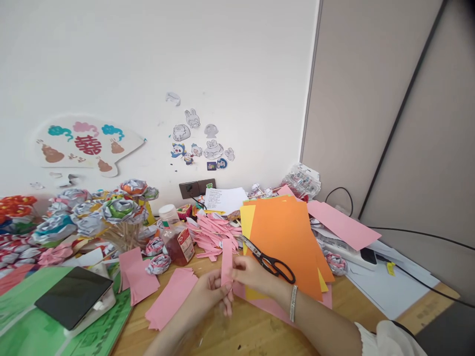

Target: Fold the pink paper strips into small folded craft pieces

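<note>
A narrow pink paper strip [226, 259] stands upright between my two hands above the wooden table. My left hand [214, 289] is closed on its lower end, thumb in front. From the other side, the fingers of my right hand [247, 272] pinch the strip's right edge. Black-handled scissors [272, 262] lie just beyond my right hand on orange paper sheets [282, 232]. A stack of pink paper rectangles [173, 296] rests left of my left hand. Behind the strip is a heap of cut pink strips [215, 232].
A sauce bottle [178, 244] and a white-lidded jar [168, 213] stand behind the pink stack. Paper flowers on sticks [124, 212] fill the left back. A black tablet [74, 296] lies on a green mat [22, 316]. Cables run by a power strip [349, 254] at right.
</note>
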`<state>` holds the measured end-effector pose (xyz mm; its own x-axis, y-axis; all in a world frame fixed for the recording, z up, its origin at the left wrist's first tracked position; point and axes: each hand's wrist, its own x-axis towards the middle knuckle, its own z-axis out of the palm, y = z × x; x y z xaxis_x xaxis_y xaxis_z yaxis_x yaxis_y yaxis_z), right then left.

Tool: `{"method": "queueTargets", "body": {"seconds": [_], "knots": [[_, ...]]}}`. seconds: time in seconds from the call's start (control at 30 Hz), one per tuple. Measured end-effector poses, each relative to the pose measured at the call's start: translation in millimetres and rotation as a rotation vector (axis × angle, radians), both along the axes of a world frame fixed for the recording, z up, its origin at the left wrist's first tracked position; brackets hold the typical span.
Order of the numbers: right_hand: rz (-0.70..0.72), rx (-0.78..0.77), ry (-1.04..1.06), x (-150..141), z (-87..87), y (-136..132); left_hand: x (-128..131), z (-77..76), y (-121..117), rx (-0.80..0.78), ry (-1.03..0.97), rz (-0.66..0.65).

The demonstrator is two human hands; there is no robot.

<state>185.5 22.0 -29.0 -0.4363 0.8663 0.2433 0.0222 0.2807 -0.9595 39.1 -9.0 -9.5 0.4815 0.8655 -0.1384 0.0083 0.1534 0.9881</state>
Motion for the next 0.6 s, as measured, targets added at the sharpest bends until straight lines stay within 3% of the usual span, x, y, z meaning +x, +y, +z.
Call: {"method": "queueTargets", "body": {"seconds": [0.13, 0.3, 0.6], "knots": [[0.091, -0.003, -0.122, 1, -3.9, 0, -2, -4.5, 2, -0.022, 0.025, -0.017], [0.102, -0.023, -0.086, 2, -6.6, 1, 0, -7.9, 2, -0.02, 0.051, -0.055], [0.111, -0.13, 0.058, -4, -13.1, 0, -5, 9.0, -5, -0.016, 0.127, -0.172]]}}
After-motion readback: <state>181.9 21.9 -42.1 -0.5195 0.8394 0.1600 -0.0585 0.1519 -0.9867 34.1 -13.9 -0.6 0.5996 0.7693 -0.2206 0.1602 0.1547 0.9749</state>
